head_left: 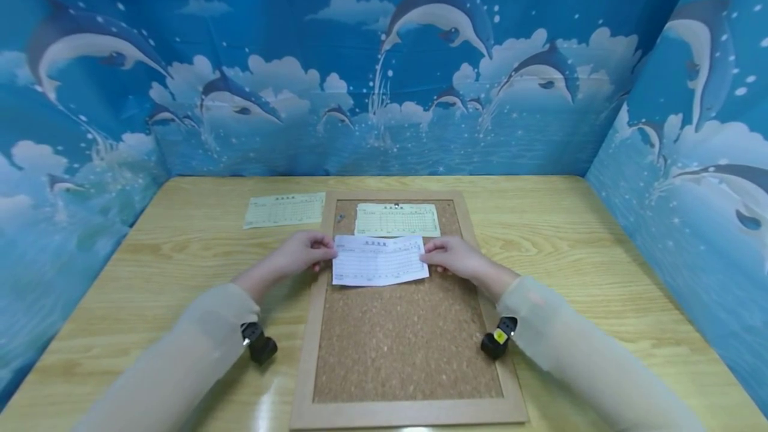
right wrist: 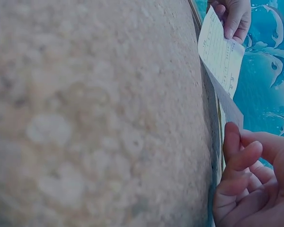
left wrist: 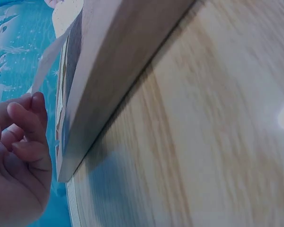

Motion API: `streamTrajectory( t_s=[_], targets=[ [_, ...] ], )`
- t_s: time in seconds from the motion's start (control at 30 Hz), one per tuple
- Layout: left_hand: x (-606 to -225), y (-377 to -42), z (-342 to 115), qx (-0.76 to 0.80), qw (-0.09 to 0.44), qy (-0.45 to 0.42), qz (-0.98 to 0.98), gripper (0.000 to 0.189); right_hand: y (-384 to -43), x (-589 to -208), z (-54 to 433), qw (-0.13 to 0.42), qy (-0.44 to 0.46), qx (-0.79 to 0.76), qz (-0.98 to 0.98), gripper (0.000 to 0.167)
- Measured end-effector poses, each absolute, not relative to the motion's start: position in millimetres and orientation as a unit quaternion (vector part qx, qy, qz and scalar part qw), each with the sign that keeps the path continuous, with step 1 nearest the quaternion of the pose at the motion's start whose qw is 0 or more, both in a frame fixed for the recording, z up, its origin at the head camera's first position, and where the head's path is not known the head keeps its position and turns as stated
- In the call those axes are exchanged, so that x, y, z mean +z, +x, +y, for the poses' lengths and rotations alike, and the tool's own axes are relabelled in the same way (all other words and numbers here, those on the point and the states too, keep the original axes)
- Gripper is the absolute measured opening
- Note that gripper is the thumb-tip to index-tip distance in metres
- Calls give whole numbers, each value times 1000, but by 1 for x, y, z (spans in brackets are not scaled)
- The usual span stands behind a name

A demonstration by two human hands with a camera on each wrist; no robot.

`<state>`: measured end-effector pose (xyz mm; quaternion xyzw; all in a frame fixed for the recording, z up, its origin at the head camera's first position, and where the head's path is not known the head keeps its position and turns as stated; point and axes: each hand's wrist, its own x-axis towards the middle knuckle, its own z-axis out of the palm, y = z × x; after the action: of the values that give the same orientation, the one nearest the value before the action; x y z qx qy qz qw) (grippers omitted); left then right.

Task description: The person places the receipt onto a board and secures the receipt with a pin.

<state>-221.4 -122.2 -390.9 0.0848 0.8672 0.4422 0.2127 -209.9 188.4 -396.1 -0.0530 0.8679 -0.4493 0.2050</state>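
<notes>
A white printed form (head_left: 381, 261), lightly creased, is held up over the upper part of a wood-framed cork board (head_left: 408, 345). My left hand (head_left: 304, 251) pinches its left edge between thumb and fingers, and my right hand (head_left: 454, 257) pinches the right edge. In the left wrist view the left hand (left wrist: 21, 156) grips the sheet's edge beside the board's frame. The right wrist view has the right hand (right wrist: 258, 175) holding the near end of the paper (right wrist: 222, 56). Just above the white form, a pale green form (head_left: 397, 220) is fixed to the cork by a pin at its top.
Left of the board's top, another pale green form (head_left: 285, 210) lies on the wooden table (head_left: 180, 272). A small metallic pin (head_left: 341, 217) is at the cork's upper left. A dolphin-print curtain (head_left: 288, 139) surrounds the table's back and sides.
</notes>
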Motion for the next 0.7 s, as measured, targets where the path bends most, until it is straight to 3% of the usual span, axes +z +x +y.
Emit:
streamTrajectory(
  t_s=[0.57,0.7],
  targets=[
    [-397,-222,-95,393,183,104,895,6,-203,-397,206,195,-35,-425,883,18],
    [-396,-221,-89,379,176,99,903,13,-202,-396,208,188,-40,-421,886,19]
  ],
)
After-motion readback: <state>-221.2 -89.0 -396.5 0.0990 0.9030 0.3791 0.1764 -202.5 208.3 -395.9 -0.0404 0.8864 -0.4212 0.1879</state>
